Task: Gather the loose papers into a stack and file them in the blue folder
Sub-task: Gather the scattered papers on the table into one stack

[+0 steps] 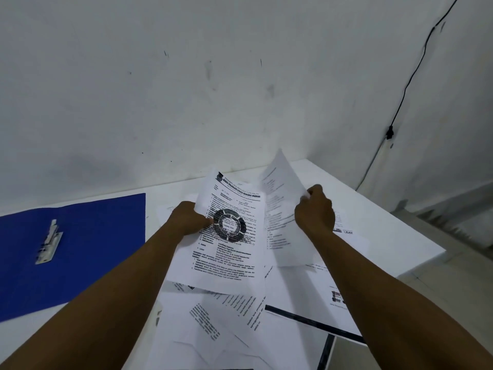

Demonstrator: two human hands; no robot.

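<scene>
My left hand (188,220) grips the left edge of a printed sheet with a round dark emblem (229,252), lifted off the table. My right hand (316,209) pinches a second sheet (280,209) that stands up and curls toward the wall. Under both lie several loose papers (213,327), overlapping and askew on the white table (378,209). The blue folder (88,244) lies open and flat to the left, its metal clip (49,243) showing, with no paper in it.
A white wall rises just behind the table. A black cable (405,89) runs down the wall at the right to a clip. The table's right edge (416,265) drops off to a tiled floor. A dark-lined sheet (314,320) lies near the front.
</scene>
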